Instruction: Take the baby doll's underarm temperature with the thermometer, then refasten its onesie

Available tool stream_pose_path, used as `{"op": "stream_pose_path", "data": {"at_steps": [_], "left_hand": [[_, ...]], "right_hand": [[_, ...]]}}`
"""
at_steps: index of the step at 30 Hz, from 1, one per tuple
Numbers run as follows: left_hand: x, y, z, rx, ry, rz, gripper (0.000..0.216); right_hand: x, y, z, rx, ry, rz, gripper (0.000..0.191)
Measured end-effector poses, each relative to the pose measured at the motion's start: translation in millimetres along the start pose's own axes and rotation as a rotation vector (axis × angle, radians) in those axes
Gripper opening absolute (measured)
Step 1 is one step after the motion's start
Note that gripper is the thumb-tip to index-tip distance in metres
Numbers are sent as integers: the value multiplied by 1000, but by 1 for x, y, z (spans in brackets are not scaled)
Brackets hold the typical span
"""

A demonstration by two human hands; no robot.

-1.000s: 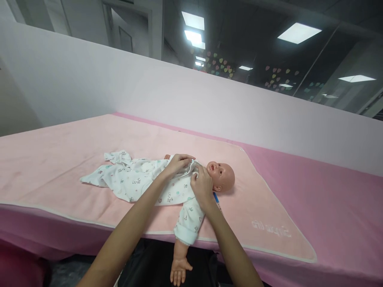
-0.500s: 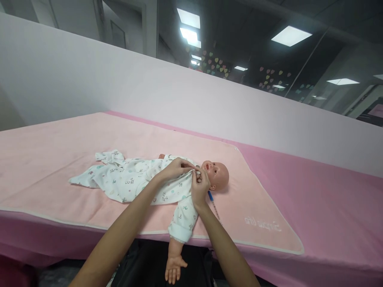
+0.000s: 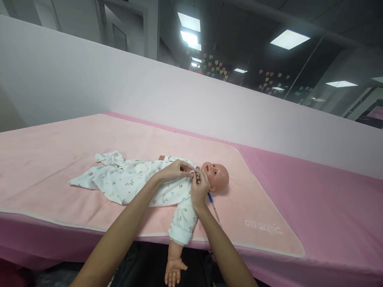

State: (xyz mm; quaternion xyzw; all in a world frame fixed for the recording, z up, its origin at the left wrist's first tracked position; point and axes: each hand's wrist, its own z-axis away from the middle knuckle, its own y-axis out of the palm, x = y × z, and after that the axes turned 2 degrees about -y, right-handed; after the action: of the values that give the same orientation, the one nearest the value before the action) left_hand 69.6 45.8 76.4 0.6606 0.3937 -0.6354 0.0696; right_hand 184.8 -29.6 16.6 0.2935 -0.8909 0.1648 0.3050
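Doll (image 3: 216, 176) flat on back on pink blanket (image 3: 257, 199), tabletop edge | your left hand (image 3: 173, 170) and right hand (image 3: 200, 188) pinch romper (image 3: 134, 184) collar at neck, steadying fabric | pen (image 3: 213, 203) beside head
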Motion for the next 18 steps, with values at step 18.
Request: {"op": "stream_pose_path", "data": {"at_steps": [18], "left_hand": [[11,2,-5,-61,-67,-73,23]], "right_hand": [[-5,4,1,25,130,-70,22]]}}
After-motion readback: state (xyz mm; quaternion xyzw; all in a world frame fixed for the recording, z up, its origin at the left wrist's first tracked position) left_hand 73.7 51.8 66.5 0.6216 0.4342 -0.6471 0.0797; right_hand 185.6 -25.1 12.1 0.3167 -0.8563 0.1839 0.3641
